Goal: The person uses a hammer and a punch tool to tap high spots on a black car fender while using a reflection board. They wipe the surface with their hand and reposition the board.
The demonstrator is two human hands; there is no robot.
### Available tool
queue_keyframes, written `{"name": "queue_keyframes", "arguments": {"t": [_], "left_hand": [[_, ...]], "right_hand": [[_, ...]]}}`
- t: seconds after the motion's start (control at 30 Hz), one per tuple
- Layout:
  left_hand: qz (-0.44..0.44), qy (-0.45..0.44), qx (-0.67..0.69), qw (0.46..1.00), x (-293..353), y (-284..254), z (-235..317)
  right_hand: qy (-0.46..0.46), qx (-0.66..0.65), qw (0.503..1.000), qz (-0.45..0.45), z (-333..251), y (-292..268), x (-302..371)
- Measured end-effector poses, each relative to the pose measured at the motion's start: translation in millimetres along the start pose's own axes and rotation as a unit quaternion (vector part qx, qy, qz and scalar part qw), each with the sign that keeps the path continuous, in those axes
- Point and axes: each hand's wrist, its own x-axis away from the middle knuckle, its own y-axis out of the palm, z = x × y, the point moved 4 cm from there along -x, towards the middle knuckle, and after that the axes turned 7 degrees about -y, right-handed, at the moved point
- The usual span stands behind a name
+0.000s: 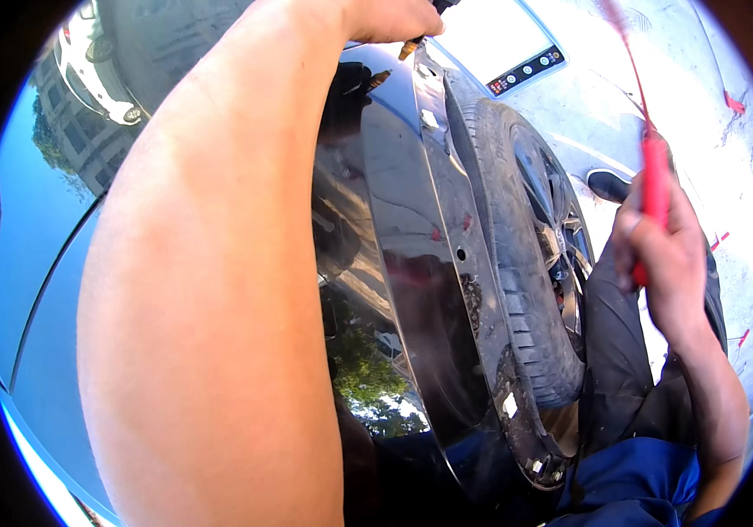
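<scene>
My left hand [391, 19] is at the top, its bare forearm stretched across the car's glossy dark fender [420, 290]. Its fingers grip a dark tool with a brass-coloured tip [409, 48]; the tip points down close to the paint, and whether it touches I cannot tell. The hand's upper part is cut off. On the right, my right hand [671, 250] is closed round the red handle of a thin-shafted tool [655, 180]. This tool stands upright, its far end blurred, above the ground beside the wheel.
Beside the fender are a wheel arch edge with white clips [509, 405] and a black tyre [526, 290] with a spoked rim. A white lit panel [491, 39] with a button strip stands past the wheel. A shoe [609, 184] and red bits [733, 103] are on the pale ground.
</scene>
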Motion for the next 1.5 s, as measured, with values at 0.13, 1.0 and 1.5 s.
{"name": "queue_keyframes", "arguments": {"t": [0.13, 1.0, 1.5], "left_hand": [[-0.004, 0.014, -0.002, 1.000, 6, -7, 8], [0.031, -0.016, 0.027, 0.999, -3, 2, -5], [0.039, -0.056, 0.011, 0.998, 3, 5, -2]], "right_hand": [[-0.055, -0.103, 0.989, 0.096, -5, 1, -4], [-0.038, -0.084, 0.996, 0.024, -1, 0, -5], [0.006, -0.001, 1.000, -0.013, -1, -2, 0]]}}
